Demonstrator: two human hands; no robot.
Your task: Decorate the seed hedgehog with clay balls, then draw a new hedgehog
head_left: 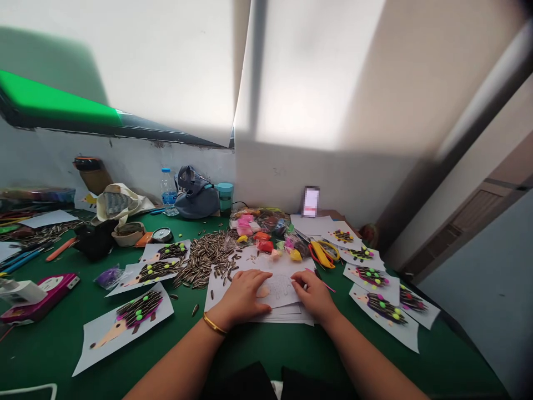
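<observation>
Left hand (244,297) lies flat and loosely open, its fingers pressed on a stack of white paper (287,314) at the middle of the desk, with a gold bangle (214,323) on the wrist. Right hand (314,295) rests on the same stack with its fingers curled inward. A thin pink stick (325,287) shows beside them; whether it is gripped is too small to tell. Top sheet (278,289) carries a faint pencil outline between the hands. On the green desk (266,355), a heap of striped sunflower seeds (206,258) lies just left of the stack. Yellow-handled scissors (322,254) and bagged coloured clay (262,233) sit beyond it, and finished hedgehog collages (125,328) spread along both sides. Water bottle (169,191) stands by the white wall, upper left of centre.
</observation>
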